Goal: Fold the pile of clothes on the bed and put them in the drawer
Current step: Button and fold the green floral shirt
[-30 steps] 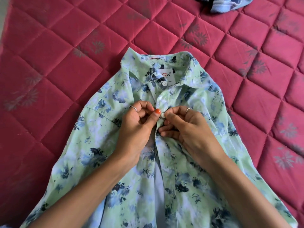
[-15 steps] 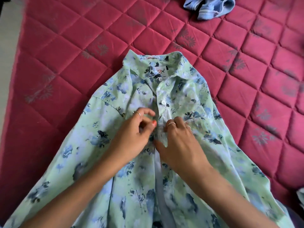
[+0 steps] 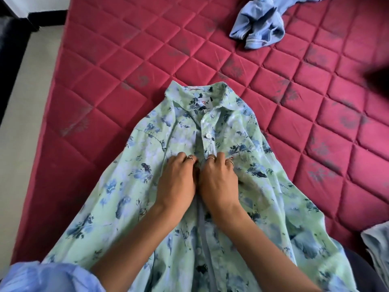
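Observation:
A pale green shirt with blue leaf prints lies spread face up on the red quilted mattress, collar pointing away from me. Its top two buttons near the collar are fastened. My left hand and my right hand sit side by side on the button placket at chest height. Both have their fingers curled down into the cloth and pinch the placket edges; the fingertips are hidden. Lower on the placket the shirt hangs open.
A crumpled light blue garment lies at the far side of the mattress. Pale folded cloth shows at the right edge. The mattress's left edge borders a light floor. A blue sleeve fills the bottom left corner.
Both hands have moved down the placket from the second button, now fastened, to the spot below it. The view has pulled back, showing more of the bed and the blue garment.

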A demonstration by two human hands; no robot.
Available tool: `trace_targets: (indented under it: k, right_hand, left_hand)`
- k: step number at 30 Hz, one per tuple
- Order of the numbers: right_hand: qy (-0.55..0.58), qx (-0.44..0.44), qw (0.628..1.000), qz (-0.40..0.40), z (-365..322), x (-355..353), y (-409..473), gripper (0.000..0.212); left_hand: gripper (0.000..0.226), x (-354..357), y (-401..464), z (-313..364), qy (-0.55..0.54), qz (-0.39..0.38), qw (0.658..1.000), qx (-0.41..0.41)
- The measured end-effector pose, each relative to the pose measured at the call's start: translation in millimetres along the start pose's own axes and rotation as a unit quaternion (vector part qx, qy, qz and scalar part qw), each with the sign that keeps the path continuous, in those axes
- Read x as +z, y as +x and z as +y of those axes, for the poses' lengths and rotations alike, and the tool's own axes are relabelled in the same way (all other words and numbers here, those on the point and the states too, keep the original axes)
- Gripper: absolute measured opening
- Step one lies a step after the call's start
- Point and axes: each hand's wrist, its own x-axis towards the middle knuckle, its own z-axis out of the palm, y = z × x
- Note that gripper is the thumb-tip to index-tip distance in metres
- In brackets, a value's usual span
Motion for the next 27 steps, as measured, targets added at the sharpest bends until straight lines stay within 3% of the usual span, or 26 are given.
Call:
trace_targets:
  k: [2,5,9,14,18,21,25,27]
  right_hand:
    - [0.1,0.026,0.994,0.023,9.9,-5.8,3.4,0.003]
    - [0.278,0.074,0.958,0.008,30.0,-14.4,6.0,0.022]
    - [0.384,0.045,0.921,-0.047,49.6,-31.4,0.9,0.021]
    - [0.611,0.094,0.776,-0.121,52.5,-52.1,4.2,0.014]
    - [0.666,0.086,0.718,-0.184,61.4,-57.6,4.8,0.016]
    - [0.662,0.095,0.71,-0.218,69.6,-58.3,5.3,0.014]
    - [0.688,0.15,0.671,-0.232,71.4,-58.1,6.8,0.013]
    - [0.682,0.165,0.679,-0.216,71.2,-57.7,7.7,0.013]
  left_hand:
    - [0.028,-0.4,0.2,1.3,-0.004,0.004,1.0,-0.008]
    - [0.02,-5.9,3.0,7.0,-0.047,0.005,0.999,-0.006]
    - [0.005,-25.6,3.1,21.0,-0.112,0.018,0.992,0.046]
    - [0.01,-47.6,-3.6,38.6,-0.198,0.024,0.98,0.018]
    - [0.01,-48.4,-7.4,38.6,-0.242,0.008,0.97,-0.026]
    - [0.012,-44.0,-6.2,34.0,-0.249,-0.02,0.968,-0.035]
    - [0.011,-41.0,0.3,30.6,-0.315,-0.051,0.947,-0.048]
    - [0.01,-39.1,4.3,31.2,-0.353,-0.066,0.931,-0.06]
